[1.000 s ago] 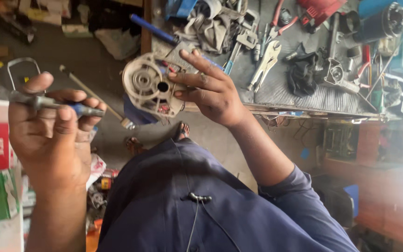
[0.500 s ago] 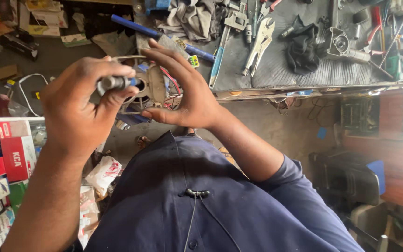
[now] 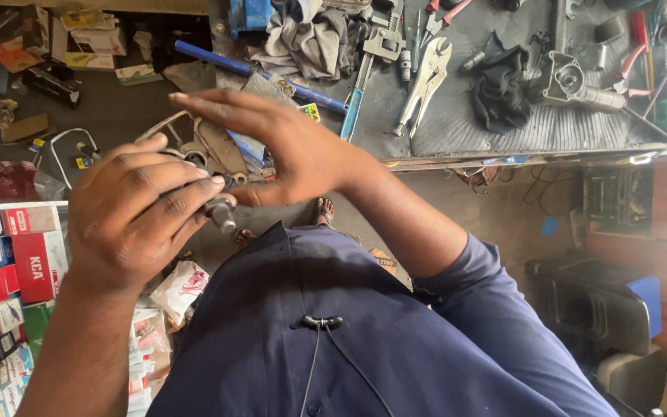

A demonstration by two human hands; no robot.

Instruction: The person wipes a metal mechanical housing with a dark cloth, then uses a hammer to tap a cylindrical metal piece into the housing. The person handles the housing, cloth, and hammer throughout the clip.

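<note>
My left hand (image 3: 137, 224) is closed around a screwdriver; only its grey metal end (image 3: 221, 212) sticks out between the fingers. My right hand (image 3: 295, 147) lies just above it with fingers stretched flat to the left, palm against a round metal housing (image 3: 210, 147). The two hands touch and hide most of the housing; only pale metal edges and a wire loop show. Both hands are held in front of my dark blue shirt (image 3: 310, 340), above the floor and short of the workbench (image 3: 503, 135).
The workbench carries locking pliers (image 3: 430, 77), a pipe wrench (image 3: 372, 50), a grey rag (image 3: 310, 35), a black rag (image 3: 499, 81), a blue tube (image 3: 256, 73) and a metal motor part (image 3: 573, 81). Red boxes (image 3: 32, 262) are stacked at the left. A black seat (image 3: 596, 309) stands at the lower right.
My left hand has brought the screwdriver rightward to the housing and now sits below my right hand. My right hand's fingers have flattened over the housing, hiding it.
</note>
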